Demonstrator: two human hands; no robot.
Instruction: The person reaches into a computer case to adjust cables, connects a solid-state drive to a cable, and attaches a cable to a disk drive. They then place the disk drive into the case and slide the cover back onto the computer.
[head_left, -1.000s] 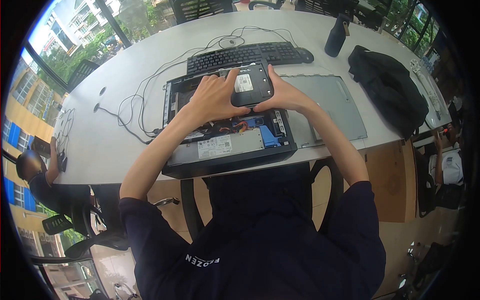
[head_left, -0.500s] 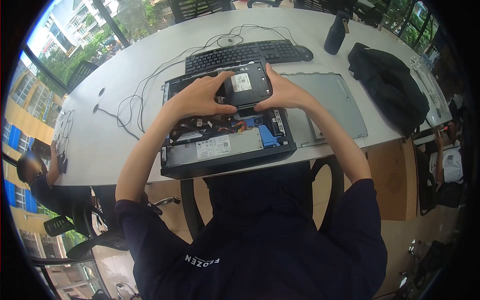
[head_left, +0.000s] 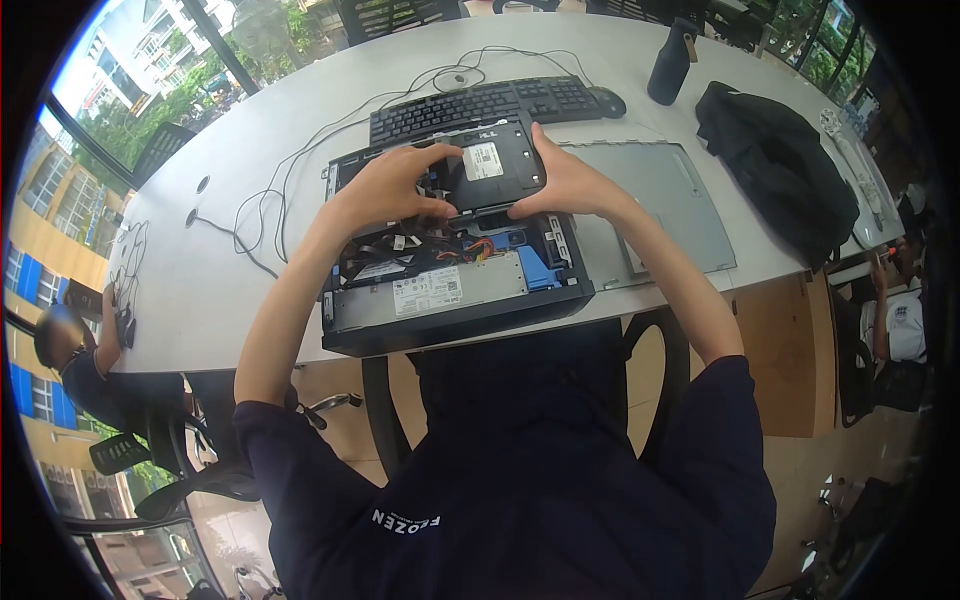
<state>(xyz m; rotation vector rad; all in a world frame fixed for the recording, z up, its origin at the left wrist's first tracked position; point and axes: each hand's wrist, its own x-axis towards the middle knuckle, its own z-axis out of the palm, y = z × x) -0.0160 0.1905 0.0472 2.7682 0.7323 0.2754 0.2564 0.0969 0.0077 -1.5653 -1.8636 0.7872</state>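
An opened desktop computer case [head_left: 450, 335] lies flat at the table's near edge. Inside it show a silver power supply [head_left: 430, 291] with a white label, coloured wires and a blue plastic piece [head_left: 538, 270]. At the upper right of the case is a flat black drive unit [head_left: 510, 165] bearing a white label. My left hand [head_left: 395, 185] is curled at the drive unit's left edge, fingertips on top and thumb low. My right hand [head_left: 568, 183] grips its right side, thumb near the front corner and fingers along the far side. The drive unit's underside is hidden.
Behind the case lie a black keyboard [head_left: 480, 107], a mouse [head_left: 607, 101] and loose cables. A grey metal side panel [head_left: 670, 205] rests to the right, with a dark bottle [head_left: 671, 65] and black bag [head_left: 775, 170] beyond. Other people sit at far left and right.
My left hand has shifted slightly left, its thumb drawing back from the drive unit's near edge. My right hand and the case look almost unchanged.
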